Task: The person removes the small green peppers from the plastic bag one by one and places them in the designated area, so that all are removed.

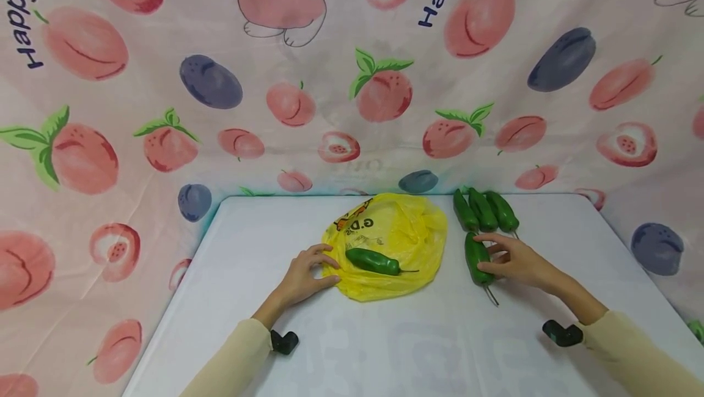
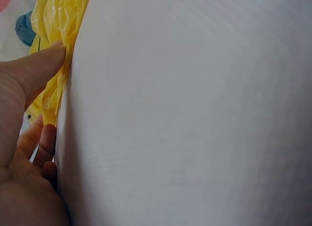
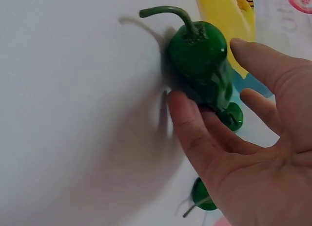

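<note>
A flattened yellow plastic bag (image 1: 407, 207) lies on the white table, with one green chili pepper (image 1: 374, 261) on top of it. My left hand (image 1: 305, 272) touches the bag's left edge, thumb and fingers spread apart. In the left wrist view the thumb (image 2: 44, 65) rests against the crinkled plastic; some fingertips are hidden. Right of the bag, another green pepper (image 1: 477, 259) lies with its stem toward me. My right hand (image 1: 514, 261) reaches around it from the right. The right wrist view shows the thumb slightly apart from this pepper (image 3: 200, 50), with other fingers along its opposite side.
Behind the right hand, three more green peppers (image 1: 484, 211) lie side by side near the table's back edge. A fruit-print cloth (image 1: 330, 67) hangs behind the white table (image 1: 385, 348). Small black devices (image 1: 563, 333) are worn at both wrists.
</note>
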{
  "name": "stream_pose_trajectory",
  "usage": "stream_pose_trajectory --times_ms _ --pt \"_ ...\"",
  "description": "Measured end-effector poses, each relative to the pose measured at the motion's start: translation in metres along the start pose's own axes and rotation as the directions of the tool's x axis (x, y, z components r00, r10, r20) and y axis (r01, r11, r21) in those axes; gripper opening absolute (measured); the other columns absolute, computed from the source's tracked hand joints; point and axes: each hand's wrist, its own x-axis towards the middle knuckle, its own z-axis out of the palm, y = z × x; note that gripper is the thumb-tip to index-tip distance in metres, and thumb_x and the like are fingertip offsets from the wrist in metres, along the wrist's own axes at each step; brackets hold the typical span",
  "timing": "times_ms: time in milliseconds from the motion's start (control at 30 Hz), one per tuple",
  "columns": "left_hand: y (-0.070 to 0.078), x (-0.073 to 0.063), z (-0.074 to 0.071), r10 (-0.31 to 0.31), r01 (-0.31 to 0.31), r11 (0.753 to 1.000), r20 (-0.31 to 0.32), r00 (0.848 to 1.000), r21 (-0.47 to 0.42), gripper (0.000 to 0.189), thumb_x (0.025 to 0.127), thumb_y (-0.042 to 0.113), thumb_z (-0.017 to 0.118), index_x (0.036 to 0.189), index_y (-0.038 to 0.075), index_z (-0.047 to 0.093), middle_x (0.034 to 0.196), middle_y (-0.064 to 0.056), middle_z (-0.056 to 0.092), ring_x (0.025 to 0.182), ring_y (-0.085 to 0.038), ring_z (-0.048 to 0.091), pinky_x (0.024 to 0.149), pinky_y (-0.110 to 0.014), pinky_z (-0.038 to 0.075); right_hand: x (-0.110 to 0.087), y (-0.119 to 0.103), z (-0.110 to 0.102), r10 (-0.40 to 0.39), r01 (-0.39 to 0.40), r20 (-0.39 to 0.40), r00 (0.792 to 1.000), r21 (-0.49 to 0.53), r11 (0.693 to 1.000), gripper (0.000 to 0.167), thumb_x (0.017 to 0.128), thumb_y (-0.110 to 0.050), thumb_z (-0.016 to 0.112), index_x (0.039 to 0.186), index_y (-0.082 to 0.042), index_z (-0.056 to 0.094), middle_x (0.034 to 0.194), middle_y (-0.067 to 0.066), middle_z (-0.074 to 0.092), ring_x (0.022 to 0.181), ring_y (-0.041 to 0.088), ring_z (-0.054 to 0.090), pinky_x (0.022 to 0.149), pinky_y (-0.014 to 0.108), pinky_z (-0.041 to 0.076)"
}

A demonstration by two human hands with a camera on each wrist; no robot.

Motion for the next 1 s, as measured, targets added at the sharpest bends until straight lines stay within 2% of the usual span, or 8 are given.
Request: stream_pose_trajectory --times_ms 367,733,833,1000 --pt "0.001 -0.002 -0.001 -0.009 0.009 1.0 0.003 1.0 -0.009 0.019 0.087 0.031 0.085 0.104 0.029 0.077 0.148 -0.004 0.054 0.139 -0.036 0.044 0.115 -0.064 0.023 -0.009 -0.017 -0.013 -0.012 0.016 0.068 0.998 -0.057 0.998 0.071 0.092 -0.025 0.078 0.152 -0.006 0.043 0.131 0.029 0.058 0.107 0.038 0.067 0.08 0.048 0.06" --pt "-0.003 -0.002 0.0 0.014 -0.014 1.0 0.0 1.0 -0.011 0.019 0.087 0.03 0.085 0.105 0.03 0.077 0.147 -0.004 0.054 0.138 -0.036 0.044 0.114 -0.064 0.024 -0.011 -0.03 -0.024 0.004 0.01 0.099 0.995 -0.134 0.991 0.076 0.092 -0.033 0.079 0.154 -0.012 0.04 0.135 0.03 0.055 0.108 0.039 0.065 0.078 0.05 0.06" --pt "-0.003 -0.002 0.0 0.02 -0.02 1.0 -0.004 1.0 -0.016 0.019 0.087 0.03 0.084 0.105 0.03 0.077 0.147 -0.004 0.054 0.138 -0.036 0.045 0.114 -0.065 0.025 -0.011 -0.034 -0.028 -0.024 0.039 0.109 0.994 -0.139 0.989 0.076 0.093 -0.033 0.078 0.155 -0.013 0.038 0.138 0.031 0.053 0.111 0.043 0.064 0.078 0.051 0.06" --pt "-0.003 -0.002 0.0 0.024 -0.024 1.0 -0.007 1.0 -0.018 0.019 0.087 0.03 0.084 0.104 0.03 0.077 0.147 -0.005 0.055 0.136 -0.036 0.045 0.113 -0.065 0.025 -0.012 -0.042 -0.032 -0.092 0.104 0.083 0.992 -0.151 0.983 0.078 0.093 -0.032 0.078 0.156 -0.013 0.036 0.14 0.03 0.052 0.116 0.046 0.062 0.083 0.049 0.059"
